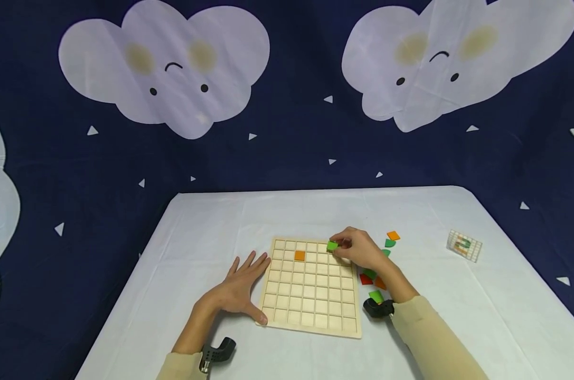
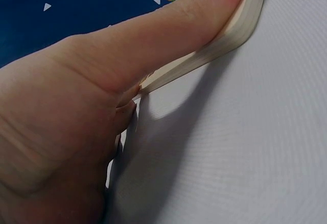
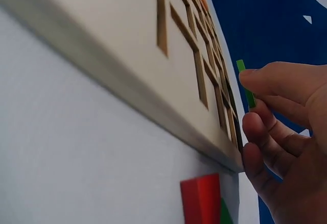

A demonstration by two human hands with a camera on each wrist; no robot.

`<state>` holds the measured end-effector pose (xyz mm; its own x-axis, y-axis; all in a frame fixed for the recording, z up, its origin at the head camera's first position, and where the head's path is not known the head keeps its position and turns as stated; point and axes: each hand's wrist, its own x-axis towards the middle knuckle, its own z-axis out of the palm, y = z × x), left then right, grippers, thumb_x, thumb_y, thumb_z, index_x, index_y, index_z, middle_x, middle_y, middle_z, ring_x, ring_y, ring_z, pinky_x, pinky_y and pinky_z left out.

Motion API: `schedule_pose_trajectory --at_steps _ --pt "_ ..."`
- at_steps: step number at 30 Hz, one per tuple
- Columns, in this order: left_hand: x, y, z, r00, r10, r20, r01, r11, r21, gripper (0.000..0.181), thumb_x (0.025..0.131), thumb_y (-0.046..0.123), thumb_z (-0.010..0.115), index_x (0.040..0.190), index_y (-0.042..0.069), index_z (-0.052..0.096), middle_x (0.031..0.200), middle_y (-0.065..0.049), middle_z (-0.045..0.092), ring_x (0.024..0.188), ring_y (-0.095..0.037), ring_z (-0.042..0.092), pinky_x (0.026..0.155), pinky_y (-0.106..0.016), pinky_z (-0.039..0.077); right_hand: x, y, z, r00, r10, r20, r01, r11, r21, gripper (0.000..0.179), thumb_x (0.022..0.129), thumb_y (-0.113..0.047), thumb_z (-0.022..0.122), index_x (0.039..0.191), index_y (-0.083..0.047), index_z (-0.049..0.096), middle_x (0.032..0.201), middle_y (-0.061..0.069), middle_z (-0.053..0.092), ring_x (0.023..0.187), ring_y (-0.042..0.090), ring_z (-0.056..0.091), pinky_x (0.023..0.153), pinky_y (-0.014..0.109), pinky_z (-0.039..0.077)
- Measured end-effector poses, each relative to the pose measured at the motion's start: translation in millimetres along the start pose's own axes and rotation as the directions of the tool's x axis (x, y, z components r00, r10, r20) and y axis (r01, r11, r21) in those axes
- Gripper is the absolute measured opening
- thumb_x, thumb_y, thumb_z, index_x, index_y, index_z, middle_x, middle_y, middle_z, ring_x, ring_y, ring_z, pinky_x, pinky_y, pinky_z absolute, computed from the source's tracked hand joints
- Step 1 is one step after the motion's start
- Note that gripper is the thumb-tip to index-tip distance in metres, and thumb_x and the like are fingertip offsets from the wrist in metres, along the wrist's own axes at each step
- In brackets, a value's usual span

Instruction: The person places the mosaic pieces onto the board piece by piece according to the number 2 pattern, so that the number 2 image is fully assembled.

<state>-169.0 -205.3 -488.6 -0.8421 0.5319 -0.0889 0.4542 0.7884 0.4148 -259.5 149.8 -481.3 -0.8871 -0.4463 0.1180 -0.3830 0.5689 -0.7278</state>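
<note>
A pale wooden grid board (image 1: 308, 291) with square recesses lies on the table. One orange square tile (image 1: 299, 256) sits in a recess near its far side. My right hand (image 1: 359, 249) pinches a light green square tile (image 1: 332, 246) between thumb and fingers, over the board's far right part. In the right wrist view that green tile (image 3: 246, 83) is held on edge, above the board. My left hand (image 1: 239, 289) has its fingers spread along the board's left edge. Its thumb (image 2: 204, 15) rests on the near left corner of the board.
Right of the board lie loose tiles: a red one (image 1: 365, 279), an orange one (image 1: 393, 235), a light green one (image 1: 376, 296) and several others. Farther right, a small clear grid-patterned box (image 1: 464, 246) with coloured marks stands on the white table (image 1: 505, 311).
</note>
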Motion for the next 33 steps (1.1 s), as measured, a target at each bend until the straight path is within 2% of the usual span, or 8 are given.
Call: schedule_pose_trajectory --at_steps 23,33 --pt "-0.4 1.8 0.4 1.000 0.000 -0.007 0.000 1.000 -0.019 0.147 0.040 0.079 0.077 0.155 0.012 0.015 0.160 -0.004 0.009 0.145 -0.029 -0.002 0.112 -0.055 -0.006 9.2 -19.4 19.8 0.996 -0.038 0.075 0.038 0.999 0.007 0.031 0.083 -0.013 0.074 0.114 -0.008 0.071 0.092 -0.001 0.061 0.078 0.015 0.054 0.067 0.033 0.049" --pt "-1.1 3.0 -0.2 1.000 -0.007 -0.006 0.007 1.000 -0.015 0.147 0.040 0.079 0.077 0.155 0.013 0.015 0.160 -0.005 0.009 0.145 -0.029 -0.002 0.112 -0.055 -0.005 11.4 -25.0 27.1 0.994 -0.049 0.102 0.053 0.998 -0.040 0.030 0.083 -0.016 0.076 0.112 -0.009 0.072 0.092 -0.004 0.061 0.079 0.011 0.055 0.069 0.030 0.049"
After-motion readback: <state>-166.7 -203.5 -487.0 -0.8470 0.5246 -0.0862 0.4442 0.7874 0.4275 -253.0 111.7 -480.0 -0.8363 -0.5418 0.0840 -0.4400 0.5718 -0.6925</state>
